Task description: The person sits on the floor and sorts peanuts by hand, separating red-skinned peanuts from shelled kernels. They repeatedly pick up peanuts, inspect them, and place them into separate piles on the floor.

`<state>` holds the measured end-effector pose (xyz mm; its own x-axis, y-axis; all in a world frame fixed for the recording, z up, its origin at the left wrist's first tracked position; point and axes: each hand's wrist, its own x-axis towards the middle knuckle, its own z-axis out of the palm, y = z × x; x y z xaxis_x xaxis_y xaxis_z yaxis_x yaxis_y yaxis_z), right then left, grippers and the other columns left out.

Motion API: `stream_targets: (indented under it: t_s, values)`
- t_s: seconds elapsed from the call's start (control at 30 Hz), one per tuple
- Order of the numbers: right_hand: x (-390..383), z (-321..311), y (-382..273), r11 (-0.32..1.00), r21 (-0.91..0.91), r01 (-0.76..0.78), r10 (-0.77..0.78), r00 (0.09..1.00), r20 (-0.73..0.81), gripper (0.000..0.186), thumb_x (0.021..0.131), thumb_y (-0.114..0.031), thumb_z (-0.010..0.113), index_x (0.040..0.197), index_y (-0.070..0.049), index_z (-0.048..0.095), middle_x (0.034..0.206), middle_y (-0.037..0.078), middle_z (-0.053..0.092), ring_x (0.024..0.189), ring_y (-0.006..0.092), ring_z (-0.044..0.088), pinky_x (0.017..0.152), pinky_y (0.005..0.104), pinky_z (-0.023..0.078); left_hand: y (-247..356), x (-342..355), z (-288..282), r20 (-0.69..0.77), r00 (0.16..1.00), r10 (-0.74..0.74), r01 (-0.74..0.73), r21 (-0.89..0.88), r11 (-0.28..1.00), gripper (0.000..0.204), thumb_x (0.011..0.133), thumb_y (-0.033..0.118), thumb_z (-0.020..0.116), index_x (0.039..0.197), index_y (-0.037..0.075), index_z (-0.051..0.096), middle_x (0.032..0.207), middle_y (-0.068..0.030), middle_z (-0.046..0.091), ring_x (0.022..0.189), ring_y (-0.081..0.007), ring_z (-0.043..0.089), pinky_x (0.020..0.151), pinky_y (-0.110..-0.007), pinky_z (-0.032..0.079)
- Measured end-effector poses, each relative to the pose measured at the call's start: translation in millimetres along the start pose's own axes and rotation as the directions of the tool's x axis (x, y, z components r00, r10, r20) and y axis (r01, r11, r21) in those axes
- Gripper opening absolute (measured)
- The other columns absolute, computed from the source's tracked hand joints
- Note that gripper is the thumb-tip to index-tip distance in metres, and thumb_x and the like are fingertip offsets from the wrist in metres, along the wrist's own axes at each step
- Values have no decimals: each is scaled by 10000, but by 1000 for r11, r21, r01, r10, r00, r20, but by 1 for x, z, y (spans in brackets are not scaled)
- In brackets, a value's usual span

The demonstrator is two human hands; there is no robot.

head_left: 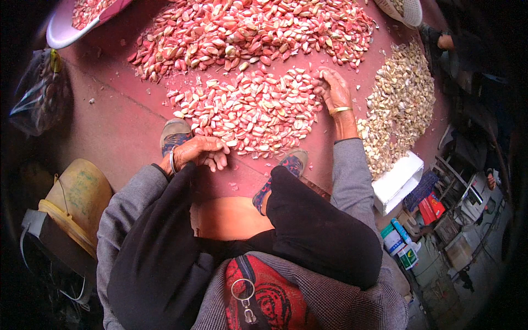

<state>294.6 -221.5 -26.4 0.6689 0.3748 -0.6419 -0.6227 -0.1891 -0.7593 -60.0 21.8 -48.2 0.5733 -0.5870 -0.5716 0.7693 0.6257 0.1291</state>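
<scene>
A smaller pile of pink-and-white garlic cloves [258, 113] is spread on the red floor in front of my feet. My right hand [334, 91], with a yellow bangle at the wrist, rests at the pile's right edge. Its fingers are bent toward the cloves, and no clove can be made out inside them. Below the pile's left edge, my left hand [201, 151] hangs beside my left shoe [175, 133], a silvery bangle on its wrist. Its fingers are loosely bent and apart, with nothing seen in them.
Beyond lies a larger heap of redder cloves [253, 33]. Paler pieces [399, 102] form another heap at the right, by a white box [399, 181]. A basin [58, 30], plastic bag [41, 93] and yellow bucket [80, 192] stand left. My right shoe [294, 160] borders the near pile.
</scene>
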Motion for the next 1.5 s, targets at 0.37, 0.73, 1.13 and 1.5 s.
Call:
stream_targets:
  t_s: [0.37,0.73,1.13,1.5]
  values:
    - [12,-2,-7,994,-107,-6,-6,994,-113,241,941,-243,701,1077,-57,632,716,30,660,479,77,581,408,219,468,-3,3,-5,27,1000,3,-4,15,1000,332,1068,298,490,1206,16,600,1003,-150,712,878,-237,723,705,-305,602]
    - [37,20,12,444,-838,317,-334,926,174,191,810,-200,745,907,-37,729,818,133,710,784,242,698,726,367,545,2,0,2,-18,1000,-11,12,16,1000,322,1063,296,500,1194,22,606,994,-135,712,882,-234,720,703,-321,604]
    - [52,51,-4,466,-789,401,-524,843,118,266,943,-185,606,1187,-112,682,988,133,750,877,216,723,767,370,553,-2,2,-4,33,999,35,-36,20,999,319,1063,276,502,1201,3,591,1034,-161,707,903,-243,726,692,-325,612]
    - [-74,101,25,643,-675,363,-168,926,338,149,955,-146,643,1044,-70,736,856,24,711,725,104,652,612,281,523,6,1,6,-62,998,-10,8,-39,999,393,1072,339,455,1169,-11,605,996,-152,716,819,-240,731,626,-320,606]
